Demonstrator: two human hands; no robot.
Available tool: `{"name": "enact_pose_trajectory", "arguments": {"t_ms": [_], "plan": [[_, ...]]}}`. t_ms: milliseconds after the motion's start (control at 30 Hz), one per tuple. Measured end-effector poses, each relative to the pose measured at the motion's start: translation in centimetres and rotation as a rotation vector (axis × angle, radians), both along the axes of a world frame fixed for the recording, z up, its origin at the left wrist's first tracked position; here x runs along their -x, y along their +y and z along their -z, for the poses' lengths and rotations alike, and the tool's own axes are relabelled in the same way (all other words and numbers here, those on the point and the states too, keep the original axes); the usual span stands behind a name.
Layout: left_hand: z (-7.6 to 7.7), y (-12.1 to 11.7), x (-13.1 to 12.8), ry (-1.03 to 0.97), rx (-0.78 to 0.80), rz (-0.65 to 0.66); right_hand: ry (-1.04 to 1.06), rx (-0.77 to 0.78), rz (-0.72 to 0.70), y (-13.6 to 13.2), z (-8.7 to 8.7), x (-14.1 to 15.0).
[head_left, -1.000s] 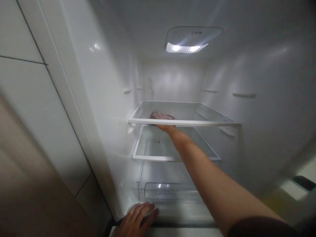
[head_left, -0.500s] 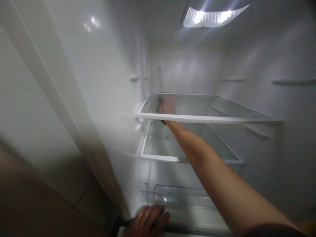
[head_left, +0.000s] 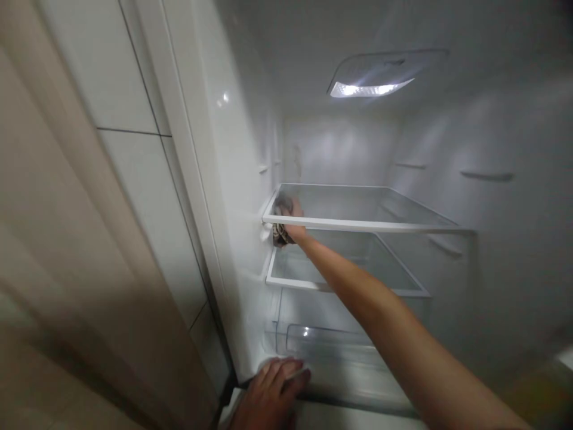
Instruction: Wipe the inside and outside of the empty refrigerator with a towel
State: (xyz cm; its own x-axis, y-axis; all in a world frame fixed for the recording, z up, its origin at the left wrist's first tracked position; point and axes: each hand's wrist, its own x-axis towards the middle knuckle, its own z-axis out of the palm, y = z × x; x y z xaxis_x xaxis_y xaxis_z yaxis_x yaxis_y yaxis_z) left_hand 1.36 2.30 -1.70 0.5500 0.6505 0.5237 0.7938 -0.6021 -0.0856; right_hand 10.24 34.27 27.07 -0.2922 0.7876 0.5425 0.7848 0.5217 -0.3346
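Note:
My right arm stretches deep into a fridge. My right hand [head_left: 295, 229] is closed on a patterned dark-and-tan cloth [head_left: 280, 235], near the left wall. Both are beneath the upper glass shelf [head_left: 349, 203], partly seen through its glass and crossed by its white front rim. The lower glass shelf [head_left: 299, 282] lies below the forearm. At the bottom of the view, my left hand [head_left: 271, 388] rests on the fridge's lower front edge, fingers apart; it is somewhat blurred. A thin pale strip shows beside its thumb, too unclear to name.
A clear plastic drawer [head_left: 331, 339] sits under the shelves. The lit lamp [head_left: 371, 89] is in the ceiling. Shelf ledges [head_left: 486, 175] stick out from the right wall. Left of the fridge stands a white tiled wall [head_left: 134, 173].
My right hand has moved left and toward the shelf's front, bringing the cloth into clearer view. The camera has shifted, showing more tiled wall. My left hand stays at the lower edge.

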Motion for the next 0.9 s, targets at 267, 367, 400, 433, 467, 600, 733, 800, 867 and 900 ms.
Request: {"name": "enact_pose_trajectory", "arguments": {"t_ms": [267,367,400,433,467,600,733,800,867,900], "plan": [[-3.5,-1.5,-0.1,0.020,0.139,-0.002,0.335,0.040,-0.362,-10.5,2.3,-2.9],[-3.3,-1.3,0.0,0.026,0.118,0.018,0.370,-0.006,-0.536,-12.8,2.1,-4.6],[-3.3,-1.3,0.0,0.027,0.107,0.022,0.325,-0.004,-0.558,-13.6,1.9,-5.1],[-3.2,-1.3,0.0,0.026,0.093,0.026,0.258,0.002,-0.563,-14.4,1.8,-5.6],[-3.2,-1.3,0.0,0.023,0.075,0.031,0.177,0.011,-0.559,-15.4,1.8,-6.1],[-3.2,-1.3,0.0,0.020,0.001,0.046,-0.137,0.029,-0.461,-19.1,2.7,-7.1],[-3.1,-1.2,-0.1,0.034,-0.064,0.049,-0.277,0.016,-0.297,-20.4,3.1,-6.3],[-3.1,-1.2,0.0,0.042,-0.080,0.046,-0.291,0.046,-0.223,-19.5,2.6,-5.4],[-3.1,-1.3,0.1,0.046,-0.084,0.038,-0.314,0.095,-0.163,-17.9,2.0,-4.5],[-3.1,-1.3,0.1,0.047,-0.081,0.033,-0.331,0.117,-0.142,-16.9,1.8,-4.0]]}}
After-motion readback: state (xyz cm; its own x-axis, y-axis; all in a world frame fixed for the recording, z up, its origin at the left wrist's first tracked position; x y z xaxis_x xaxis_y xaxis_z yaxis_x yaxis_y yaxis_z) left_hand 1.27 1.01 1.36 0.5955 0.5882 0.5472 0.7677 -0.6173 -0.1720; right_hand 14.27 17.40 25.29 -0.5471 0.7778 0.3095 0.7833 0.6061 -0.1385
